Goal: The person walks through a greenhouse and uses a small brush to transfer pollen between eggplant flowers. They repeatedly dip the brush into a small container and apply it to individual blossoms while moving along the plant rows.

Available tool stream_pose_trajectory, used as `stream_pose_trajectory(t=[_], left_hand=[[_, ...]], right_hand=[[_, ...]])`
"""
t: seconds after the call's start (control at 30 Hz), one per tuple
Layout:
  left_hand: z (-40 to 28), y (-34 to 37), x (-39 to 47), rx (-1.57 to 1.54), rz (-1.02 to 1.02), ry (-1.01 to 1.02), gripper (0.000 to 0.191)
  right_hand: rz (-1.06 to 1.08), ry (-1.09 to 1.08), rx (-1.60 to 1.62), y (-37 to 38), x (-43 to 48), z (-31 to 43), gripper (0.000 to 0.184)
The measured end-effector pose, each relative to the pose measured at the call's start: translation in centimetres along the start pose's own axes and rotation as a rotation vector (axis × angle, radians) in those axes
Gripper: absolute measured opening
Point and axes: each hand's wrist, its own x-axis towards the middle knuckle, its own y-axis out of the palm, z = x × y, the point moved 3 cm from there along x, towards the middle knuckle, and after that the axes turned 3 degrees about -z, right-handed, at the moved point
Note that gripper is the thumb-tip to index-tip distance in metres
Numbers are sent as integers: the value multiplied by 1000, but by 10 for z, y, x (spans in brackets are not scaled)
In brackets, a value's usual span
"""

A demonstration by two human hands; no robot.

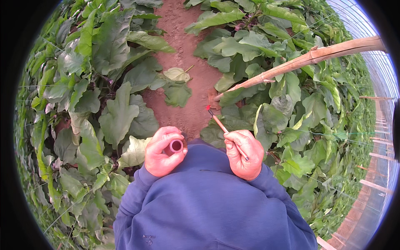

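My left hand [164, 151] is wrapped around a small bottle [176, 145]. Its round mouth faces up, uncapped, and the inside looks dark red; most of its body is hidden by my fingers. In my right hand [245, 154] is a slim paintbrush [220, 123], pinched between thumb and fingers. The brush points up and to the left, away from my body, and its bristle tip [208, 107] is bright red. Tip and bottle are apart. Both hands are held in front of my blue sweatshirt [218, 206].
Leafy eggplant plants [115, 106] with a few purple flowers line both sides of a bare soil path [184, 40]. A bamboo pole [290, 64] slants across the right-hand row. Thin strings run through the foliage. Clear greenhouse film [379, 187] curves along the far right.
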Motion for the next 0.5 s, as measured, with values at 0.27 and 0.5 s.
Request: stream_pose_trajectory(t=[0.27,0.5], left_hand=[[24,-20,31,4,5,5,39],[46,-21,70,-34,69,-61,37]], right_hand=[[-15,56,-36,23,21,-11,21],[-27,126,-52,32,50,-34,20]])
